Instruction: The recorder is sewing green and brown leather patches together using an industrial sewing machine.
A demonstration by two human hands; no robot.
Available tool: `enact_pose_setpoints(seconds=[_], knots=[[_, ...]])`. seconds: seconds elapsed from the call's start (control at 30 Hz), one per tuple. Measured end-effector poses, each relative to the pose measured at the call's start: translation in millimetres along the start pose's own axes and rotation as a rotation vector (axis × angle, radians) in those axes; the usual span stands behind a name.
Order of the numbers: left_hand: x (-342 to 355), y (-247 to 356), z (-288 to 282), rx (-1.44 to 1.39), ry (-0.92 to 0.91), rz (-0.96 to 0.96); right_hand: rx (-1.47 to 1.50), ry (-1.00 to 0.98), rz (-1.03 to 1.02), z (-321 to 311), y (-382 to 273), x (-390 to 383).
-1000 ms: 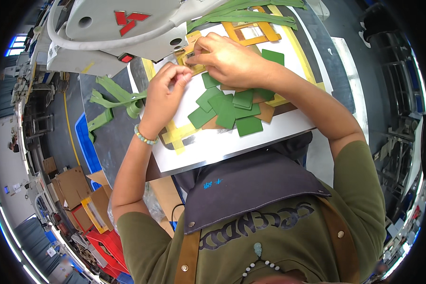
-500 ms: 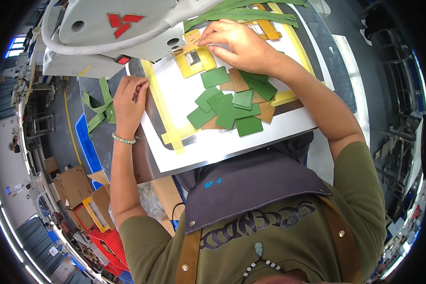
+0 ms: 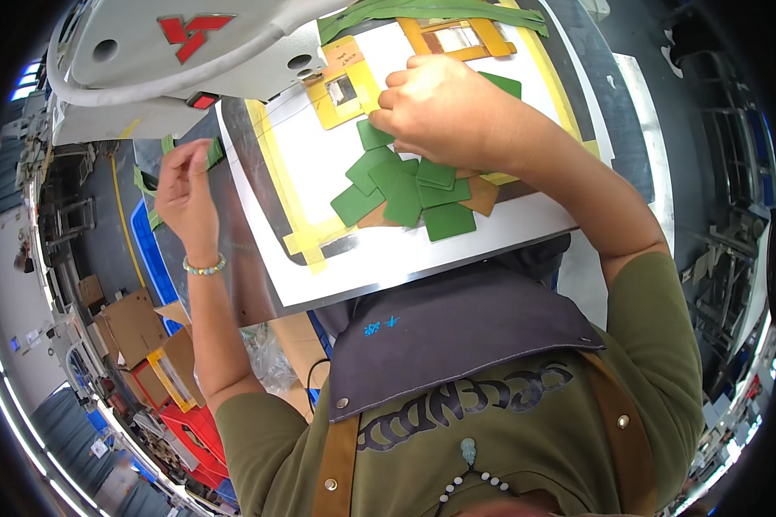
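Observation:
My left hand [image 3: 188, 196] is closed in a pinch at the left edge of the table, over a green zipper-like strip [image 3: 215, 153] that shows on both sides of it. Whether the fingers grip the strip cannot be told. My right hand [image 3: 448, 112] is curled above a loose pile of green rectangular pieces [image 3: 403, 194], its fingertips mostly hidden. Some brown pieces [image 3: 483, 198] lie among the green ones. Just left of the right hand's fingers sits a yellow frame-shaped template [image 3: 326, 110] with a small window, a tan tag [image 3: 343, 53] at its far end.
A white machine head [image 3: 147, 52] with a hose fills the upper left. Beyond my right hand lie a second yellow frame [image 3: 414, 39] and long green strips [image 3: 448, 10]. Yellow tape [image 3: 276, 172] edges the white work board [image 3: 293, 291]. Cardboard boxes [image 3: 129, 327] stand at lower left.
My left hand has moved left, off the board's edge and over the green strip. My right hand has come off the yellow frame, nearer to me, over the green pieces, fingers more curled.

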State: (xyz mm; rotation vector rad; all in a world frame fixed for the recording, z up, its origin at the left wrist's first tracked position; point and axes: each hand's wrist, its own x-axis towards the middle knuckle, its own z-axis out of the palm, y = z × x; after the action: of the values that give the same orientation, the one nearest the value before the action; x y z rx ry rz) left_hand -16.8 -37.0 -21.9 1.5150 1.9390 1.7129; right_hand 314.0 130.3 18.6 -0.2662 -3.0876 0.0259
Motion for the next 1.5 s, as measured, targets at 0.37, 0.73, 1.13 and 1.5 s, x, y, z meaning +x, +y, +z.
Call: enact_pose_setpoints(seconds=[0.37,0.73,1.13,1.5], knots=[[-27.1,91.0,74.6,0.502,-0.427,1.059,0.714,0.179,0.086,-8.2,4.2,-0.5],[-28.3,72.7,61.2,0.487,-0.420,0.867,0.236,0.472,0.062,40.2,13.2,18.7],[-13.4,53.5,68.2,0.470,-0.340,0.832,0.153,0.167,0.141,25.9,20.3,13.4],[12.2,41.6,105.7,0.594,-0.494,1.014,0.329,0.526,0.091,40.9,47.5,11.0]])
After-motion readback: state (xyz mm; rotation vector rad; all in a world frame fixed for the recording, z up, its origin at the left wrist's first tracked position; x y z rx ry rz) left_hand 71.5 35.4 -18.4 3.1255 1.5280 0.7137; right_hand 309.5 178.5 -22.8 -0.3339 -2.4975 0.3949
